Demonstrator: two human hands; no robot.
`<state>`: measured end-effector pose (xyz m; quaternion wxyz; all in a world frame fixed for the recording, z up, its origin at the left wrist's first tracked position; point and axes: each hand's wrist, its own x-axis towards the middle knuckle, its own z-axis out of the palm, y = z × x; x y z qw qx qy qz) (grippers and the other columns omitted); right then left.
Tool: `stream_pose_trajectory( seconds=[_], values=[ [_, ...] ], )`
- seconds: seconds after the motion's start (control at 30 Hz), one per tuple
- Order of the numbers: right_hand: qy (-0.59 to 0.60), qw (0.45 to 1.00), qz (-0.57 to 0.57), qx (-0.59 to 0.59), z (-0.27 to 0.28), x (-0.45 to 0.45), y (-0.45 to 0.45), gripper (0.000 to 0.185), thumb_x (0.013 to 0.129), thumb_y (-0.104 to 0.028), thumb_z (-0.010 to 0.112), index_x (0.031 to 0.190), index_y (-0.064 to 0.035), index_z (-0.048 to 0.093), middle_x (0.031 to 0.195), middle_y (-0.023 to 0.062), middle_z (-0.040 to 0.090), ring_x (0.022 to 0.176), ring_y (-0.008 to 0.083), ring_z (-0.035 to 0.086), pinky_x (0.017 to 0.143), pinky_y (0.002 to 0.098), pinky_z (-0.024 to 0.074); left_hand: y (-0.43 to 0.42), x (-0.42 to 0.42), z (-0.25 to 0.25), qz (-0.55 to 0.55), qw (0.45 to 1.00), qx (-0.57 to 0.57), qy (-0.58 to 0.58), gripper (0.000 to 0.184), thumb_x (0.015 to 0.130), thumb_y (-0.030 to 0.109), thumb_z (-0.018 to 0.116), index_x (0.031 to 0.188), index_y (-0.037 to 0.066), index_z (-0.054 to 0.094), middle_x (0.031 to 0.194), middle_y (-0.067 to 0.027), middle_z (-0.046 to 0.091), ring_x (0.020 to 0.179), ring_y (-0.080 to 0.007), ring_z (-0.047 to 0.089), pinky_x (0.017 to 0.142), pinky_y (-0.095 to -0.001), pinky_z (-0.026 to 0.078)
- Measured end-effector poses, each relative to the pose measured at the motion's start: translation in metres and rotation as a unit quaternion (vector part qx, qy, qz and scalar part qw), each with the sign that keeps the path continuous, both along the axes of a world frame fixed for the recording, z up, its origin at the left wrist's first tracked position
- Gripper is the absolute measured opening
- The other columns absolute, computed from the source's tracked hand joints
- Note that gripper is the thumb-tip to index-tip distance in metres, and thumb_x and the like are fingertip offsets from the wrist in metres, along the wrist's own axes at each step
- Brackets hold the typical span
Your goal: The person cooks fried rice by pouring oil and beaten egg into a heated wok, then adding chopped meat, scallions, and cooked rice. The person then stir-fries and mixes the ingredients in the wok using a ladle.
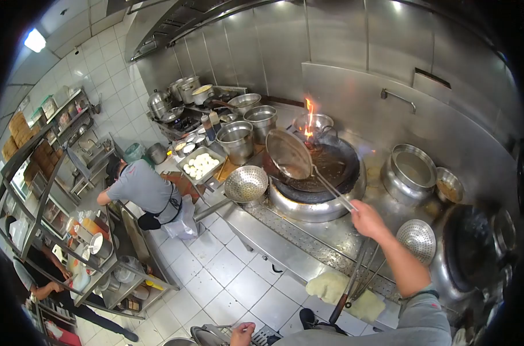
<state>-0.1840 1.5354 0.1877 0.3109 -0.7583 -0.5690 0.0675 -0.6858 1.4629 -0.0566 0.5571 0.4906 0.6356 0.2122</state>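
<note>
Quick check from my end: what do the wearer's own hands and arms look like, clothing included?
The right hand and left hand are both bare, with no gloves visible. The right arm wears a short grey sleeve with a small reddish mark near its hem. The left sleeve is out of view.

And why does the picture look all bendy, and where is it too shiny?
Head view: black corners and the bowed steel wall suggest a very wide lens; head view: the ceiling light is washed out white, with glare spots on the wall; head view: the right hand and strainer show no strong blur.
</note>
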Motion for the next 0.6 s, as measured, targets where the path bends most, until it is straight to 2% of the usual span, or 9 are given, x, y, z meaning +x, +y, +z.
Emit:
stream_pose_trajectory(
  seconds=[0.13, 0.23, 0.43, 0.47, 0.53, 0.57, 0.6],
  values=[
    [-0.066, 0.997, -0.029, -0.033, -0.03, -0.012, 0.022, 0.02, 0.086, -0.004, 0.047, 0.102, 0.0016, 0.057, 0.088, 0.0286, 0.064, 0.088, 0.0479, 0.061, 0.079, 0.0565, 0.0467, 0.001, -0.023, -0.002, 0.0, 1.0, 0.025, 0.01, 0.03, 0.089, 0.03, 0.068, 0.102, 0.003, 0.07, 0.083, -0.0041, 0.068, 0.071, -0.0103, 0.06, 0.062, -0.0264, 0.049],
    [-0.085, 0.994, -0.058, -0.041, -0.033, -0.021, 0.025, 0.023, 0.084, -0.001, 0.047, 0.103, 0.0031, 0.058, 0.088, 0.0303, 0.064, 0.089, 0.0481, 0.061, 0.081, 0.0561, 0.0474, 0.002, -0.039, 0.004, -0.01, 0.995, 0.094, 0.018, 0.029, 0.089, 0.028, 0.068, 0.101, 0.002, 0.07, 0.081, -0.0035, 0.067, 0.066, -0.0098, 0.057, 0.057, -0.0258, 0.046],
    [-0.078, 0.988, -0.118, -0.06, -0.016, -0.037, 0.016, 0.027, 0.084, -0.002, 0.046, 0.107, 0.002, 0.059, 0.092, 0.0327, 0.063, 0.092, 0.0487, 0.061, 0.083, 0.054, 0.0477, 0.002, -0.064, 0.015, 0.017, 1.0, 0.023, -0.012, 0.03, 0.088, 0.029, 0.069, 0.1, 0.002, 0.07, 0.077, -0.0027, 0.065, 0.057, -0.0075, 0.051, 0.05, -0.0251, 0.041],
    [-0.061, 0.989, -0.124, -0.051, -0.017, -0.036, 0.013, 0.026, 0.085, -0.002, 0.046, 0.107, 0.0011, 0.06, 0.092, 0.0321, 0.063, 0.092, 0.0486, 0.061, 0.083, 0.0541, 0.0476, 0.007, -0.065, 0.014, 0.015, 1.0, 0.001, -0.025, 0.029, 0.088, 0.029, 0.069, 0.1, 0.002, 0.07, 0.078, -0.0029, 0.066, 0.061, -0.0084, 0.054, 0.054, -0.0259, 0.044],
    [-0.027, 0.99, -0.135, -0.036, -0.021, -0.025, 0.008, 0.025, 0.087, -0.004, 0.047, 0.107, -0.0006, 0.06, 0.092, 0.0309, 0.064, 0.091, 0.0484, 0.061, 0.082, 0.0542, 0.0473, 0.025, -0.059, 0.014, -0.051, 0.995, 0.091, 0.01, 0.029, 0.088, 0.029, 0.069, 0.1, 0.003, 0.071, 0.08, -0.0052, 0.068, 0.063, -0.011, 0.057, 0.057, -0.0275, 0.047],
    [-0.047, 0.991, -0.126, 0.009, -0.022, -0.019, 0.005, 0.024, 0.087, -0.004, 0.047, 0.107, -0.0013, 0.06, 0.092, 0.0303, 0.064, 0.091, 0.0482, 0.061, 0.082, 0.0546, 0.0471, 0.04, -0.052, 0.025, -0.084, 0.987, 0.137, 0.029, 0.029, 0.088, 0.028, 0.069, 0.1, 0.003, 0.071, 0.082, -0.0064, 0.069, 0.065, -0.0124, 0.058, 0.059, -0.0283, 0.048],
    [-0.064, 0.99, -0.118, 0.051, -0.022, -0.015, -0.002, 0.023, 0.088, -0.005, 0.048, 0.107, -0.0021, 0.06, 0.092, 0.0297, 0.064, 0.091, 0.0481, 0.06, 0.081, 0.0549, 0.0468, 0.058, -0.041, 0.047, -0.119, 0.976, 0.175, 0.057, 0.03, 0.087, 0.031, 0.069, 0.102, 0.005, 0.071, 0.088, -0.0106, 0.07, 0.069, -0.0186, 0.063, 0.065, -0.0309, 0.05]
  ],
)
